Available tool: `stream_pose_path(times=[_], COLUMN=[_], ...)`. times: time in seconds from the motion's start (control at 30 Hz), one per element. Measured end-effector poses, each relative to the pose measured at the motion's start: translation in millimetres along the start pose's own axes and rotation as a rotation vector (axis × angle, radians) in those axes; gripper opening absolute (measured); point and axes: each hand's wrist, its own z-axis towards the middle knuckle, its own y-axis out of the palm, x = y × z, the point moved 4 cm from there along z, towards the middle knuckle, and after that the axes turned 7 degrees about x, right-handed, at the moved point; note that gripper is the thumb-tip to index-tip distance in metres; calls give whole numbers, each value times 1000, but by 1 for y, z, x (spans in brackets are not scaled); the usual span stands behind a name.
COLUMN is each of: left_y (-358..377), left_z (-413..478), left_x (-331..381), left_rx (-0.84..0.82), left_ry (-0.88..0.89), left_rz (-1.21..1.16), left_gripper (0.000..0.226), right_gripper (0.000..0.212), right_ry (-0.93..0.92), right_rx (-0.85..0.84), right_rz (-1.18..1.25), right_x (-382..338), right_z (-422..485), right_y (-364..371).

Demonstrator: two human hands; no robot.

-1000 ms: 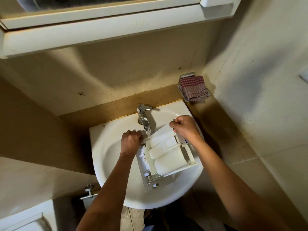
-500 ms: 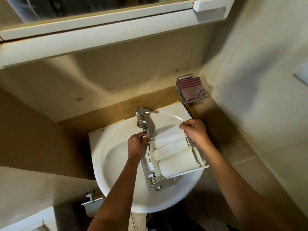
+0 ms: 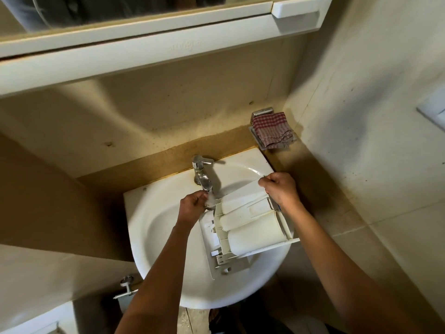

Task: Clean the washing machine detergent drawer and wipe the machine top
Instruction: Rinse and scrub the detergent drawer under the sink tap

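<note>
Drawer rinsing at the sink.
Over the sink (image 3: pixel 159 227) you tilt the detergent drawer (image 3: pixel 250 227), its corner now under the tap (image 3: pixel 202 174); your right hand (image 3: pixel 280 189) grips the far edge, while your left hand (image 3: pixel 191 208) has shifted in to grip the wet corner (machine top comes later).

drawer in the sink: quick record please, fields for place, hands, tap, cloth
place: drawer across the sink, one corner under the tap
left hand: grips the drawer's corner by the spout
right hand: grips the drawer's far end
water: seems to run onto that corner
cloth: checked, on the wall holder, untouched
</note>
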Motion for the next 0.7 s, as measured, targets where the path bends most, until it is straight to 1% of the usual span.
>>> stream_pose_path(times=[0.13, 0.23, 0.3, 0.37, 0.47, 0.57, 0.6, 0.7], left_y=[-1, -2, 0, 2, 6, 9, 10, 8], left_z=[1, -3, -4, -4, -7, -12, -12, -12], left_x=[2, 2, 2, 4, 8, 13, 14, 9], left_rx=[2, 40, 64, 97, 184, 253, 254, 195], left_ry=[6, 9, 0, -7, -25, -83, -78, -31], left_rz=[-5, -37, -35, 11, 117, 176, 174, 140], left_gripper=[22, 20, 15, 12, 16, 6, 3, 11], right_gripper=[36, 33, 30, 29, 29, 30, 30, 29], right_ry=[-13, -20, -24, -28, -30, -33, -33, -30], right_rx=[-2, -7, -5, -3, -7, -11, -7, 1], right_rz=[-8, -7, 0, 8, 6, -4, -6, -8], right_x=[0, 0, 1, 2, 3, 3, 3, 4], right_z=[0, 0, 1, 2, 2, 3, 3, 5], right_y=[0, 1, 2, 2, 3, 5, 6, 7])
